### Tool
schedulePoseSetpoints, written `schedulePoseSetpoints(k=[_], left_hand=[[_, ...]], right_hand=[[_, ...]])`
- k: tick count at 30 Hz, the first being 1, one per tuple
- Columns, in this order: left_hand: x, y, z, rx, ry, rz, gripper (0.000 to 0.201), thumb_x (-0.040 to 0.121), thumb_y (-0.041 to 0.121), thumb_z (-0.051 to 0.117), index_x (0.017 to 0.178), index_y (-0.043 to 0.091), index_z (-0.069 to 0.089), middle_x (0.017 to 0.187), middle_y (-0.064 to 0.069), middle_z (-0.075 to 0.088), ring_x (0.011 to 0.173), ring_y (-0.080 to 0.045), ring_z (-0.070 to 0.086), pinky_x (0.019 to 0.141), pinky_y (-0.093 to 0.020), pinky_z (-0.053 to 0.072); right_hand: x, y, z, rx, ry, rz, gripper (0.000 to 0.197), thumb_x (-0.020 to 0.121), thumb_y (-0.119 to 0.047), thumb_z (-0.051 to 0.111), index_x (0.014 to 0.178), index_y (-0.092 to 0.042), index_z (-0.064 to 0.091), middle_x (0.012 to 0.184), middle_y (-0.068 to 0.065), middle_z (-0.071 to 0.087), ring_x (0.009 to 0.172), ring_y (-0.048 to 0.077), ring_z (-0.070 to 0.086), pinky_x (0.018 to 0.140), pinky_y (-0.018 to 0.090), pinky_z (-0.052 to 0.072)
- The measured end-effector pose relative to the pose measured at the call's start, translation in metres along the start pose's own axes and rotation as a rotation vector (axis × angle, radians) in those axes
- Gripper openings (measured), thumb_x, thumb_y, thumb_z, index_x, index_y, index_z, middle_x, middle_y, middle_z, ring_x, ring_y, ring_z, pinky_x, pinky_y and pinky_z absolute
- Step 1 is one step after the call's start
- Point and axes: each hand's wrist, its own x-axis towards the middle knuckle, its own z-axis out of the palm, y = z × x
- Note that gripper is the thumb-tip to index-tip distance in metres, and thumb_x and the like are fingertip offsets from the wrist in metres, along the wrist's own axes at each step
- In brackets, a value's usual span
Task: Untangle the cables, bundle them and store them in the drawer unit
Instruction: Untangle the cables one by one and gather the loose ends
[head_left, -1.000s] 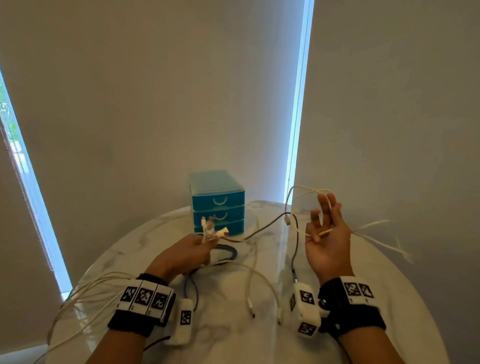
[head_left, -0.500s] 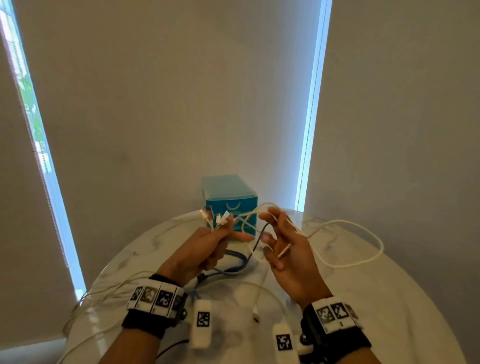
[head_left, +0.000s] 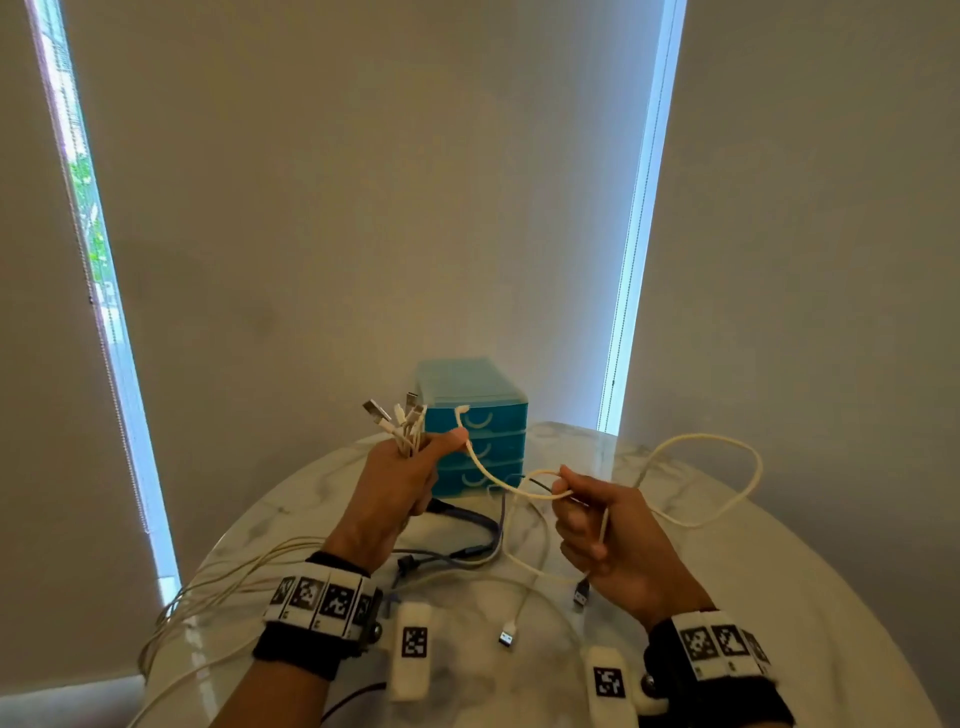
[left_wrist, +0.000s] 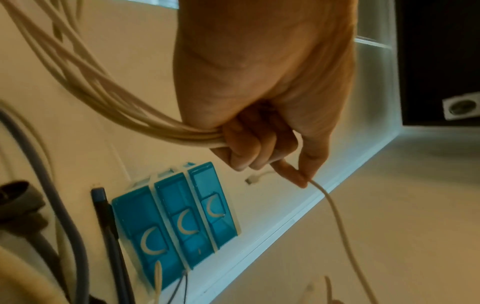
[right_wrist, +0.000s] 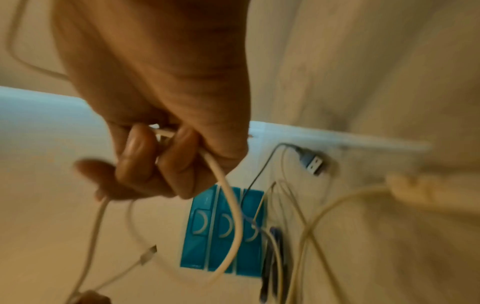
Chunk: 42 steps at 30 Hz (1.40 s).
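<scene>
My left hand (head_left: 402, 480) is raised above the table, fist closed round a bundle of white cables (left_wrist: 109, 98) whose plugs (head_left: 397, 418) stick up out of it. Its thumb and forefinger also pinch the end of one more white cable (head_left: 488, 475) that runs across to my right hand (head_left: 597, 525). My right hand (right_wrist: 155, 162) has its fingers curled round that cable (right_wrist: 228, 197), which loops out to the right (head_left: 748, 478). The blue three-drawer unit (head_left: 475, 431) stands behind the hands, all drawers closed.
A round marble table (head_left: 779, 597) carries a grey-blue cable (head_left: 467, 551) and loose white cables with USB plugs (head_left: 509, 636) between my wrists. White cable loops (head_left: 208, 587) hang over the table's left edge. Walls and narrow window strips stand close behind.
My right hand swung in from the right and closed round the white cable. The left hand rose with its bundle and took the cable's end between thumb and forefinger.
</scene>
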Motion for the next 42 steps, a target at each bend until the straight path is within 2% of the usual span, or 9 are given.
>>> schedulePoseSetpoints(k=[3, 6, 11, 15, 18, 25, 30, 36, 42], left_hand=[[-0.003, 0.002, 0.008, 0.169, 0.027, 0.060, 0.022, 0.098, 0.033, 0.076, 0.084, 0.017, 0.082, 0.053, 0.007, 0.043, 0.045, -0.008, 0.034, 0.046, -0.021, 0.030], [-0.002, -0.001, 0.012, 0.318, -0.026, 0.136, 0.022, 0.099, 0.027, 0.075, 0.089, 0.008, 0.078, 0.059, 0.013, 0.060, 0.051, 0.001, 0.049, 0.053, -0.014, 0.041], [-0.006, -0.004, 0.016, 0.506, -0.239, 0.165, 0.010, 0.096, 0.027, 0.078, 0.090, 0.020, 0.079, 0.087, 0.006, 0.079, 0.080, -0.002, 0.070, 0.076, -0.018, 0.052], [-0.007, -0.012, 0.017, 0.708, -0.513, 0.113, 0.015, 0.092, 0.043, 0.080, 0.099, 0.029, 0.080, 0.096, 0.009, 0.080, 0.092, -0.009, 0.075, 0.091, -0.032, 0.061], [-0.010, -0.015, 0.020, 0.780, -0.516, 0.100, 0.013, 0.093, 0.043, 0.080, 0.101, 0.033, 0.081, 0.098, 0.011, 0.080, 0.092, -0.005, 0.074, 0.095, -0.036, 0.061], [-0.007, -0.010, 0.024, 0.530, -0.261, 0.181, 0.021, 0.101, 0.042, 0.071, 0.092, 0.027, 0.083, 0.096, 0.018, 0.081, 0.092, 0.003, 0.074, 0.075, -0.012, 0.055], [-0.004, -0.007, 0.019, 0.151, -0.002, 0.109, 0.031, 0.101, 0.047, 0.068, 0.107, 0.018, 0.076, 0.058, 0.015, 0.055, 0.048, -0.003, 0.041, 0.047, -0.019, 0.033], [0.001, -0.004, 0.021, -0.158, -0.157, -0.148, 0.043, 0.095, 0.048, 0.066, 0.115, 0.010, 0.065, 0.066, 0.005, 0.036, 0.047, -0.005, 0.027, 0.044, -0.020, 0.019], [-0.012, -0.013, 0.029, 0.302, -0.292, 0.005, 0.050, 0.101, 0.051, 0.060, 0.108, 0.002, 0.072, 0.069, 0.002, 0.067, 0.052, -0.002, 0.053, 0.058, -0.025, 0.037]], right_hand=[[0.004, 0.004, -0.009, 0.269, 0.033, -0.020, 0.036, 0.105, -0.039, 0.063, 0.105, -0.004, 0.072, 0.054, -0.005, 0.045, 0.029, 0.006, 0.028, 0.035, 0.022, 0.014], [0.002, 0.003, -0.009, 0.360, 0.018, -0.151, 0.057, 0.107, -0.047, 0.056, 0.145, -0.005, 0.063, 0.099, -0.001, 0.077, 0.033, 0.009, 0.032, 0.040, 0.019, 0.013], [0.003, 0.005, 0.015, 0.024, 0.050, -0.221, 0.051, 0.103, -0.051, 0.062, 0.144, -0.021, 0.058, 0.140, -0.002, 0.072, 0.046, 0.007, 0.037, 0.045, 0.024, 0.012], [0.004, 0.021, 0.027, -0.282, 0.107, -0.225, 0.045, 0.098, -0.051, 0.070, 0.129, -0.019, 0.075, 0.071, 0.000, 0.068, 0.051, 0.011, 0.036, 0.048, 0.028, 0.024], [0.007, 0.032, 0.024, -0.337, 0.153, -0.315, 0.032, 0.097, -0.041, 0.075, 0.125, -0.026, 0.076, 0.084, 0.020, 0.072, 0.061, 0.017, 0.049, 0.053, 0.027, 0.039], [0.019, 0.039, 0.030, -0.355, 0.250, -0.483, 0.032, 0.106, -0.040, 0.059, 0.126, -0.019, 0.073, 0.086, -0.004, 0.075, 0.054, -0.001, 0.061, 0.049, 0.009, 0.044], [0.019, 0.045, 0.018, -0.417, 0.313, -0.496, 0.033, 0.111, -0.048, 0.048, 0.128, -0.031, 0.071, 0.100, 0.003, 0.081, 0.050, 0.004, 0.046, 0.047, 0.018, 0.038], [0.018, 0.050, 0.042, -0.718, 0.131, -0.443, 0.036, 0.111, -0.037, 0.052, 0.101, -0.015, 0.079, 0.068, 0.000, 0.071, 0.049, 0.001, 0.057, 0.053, 0.011, 0.043], [0.014, 0.051, 0.040, -0.743, 0.084, -0.414, 0.036, 0.111, -0.023, 0.057, 0.098, 0.007, 0.072, 0.069, 0.010, 0.070, 0.058, 0.003, 0.065, 0.066, 0.018, 0.055]])
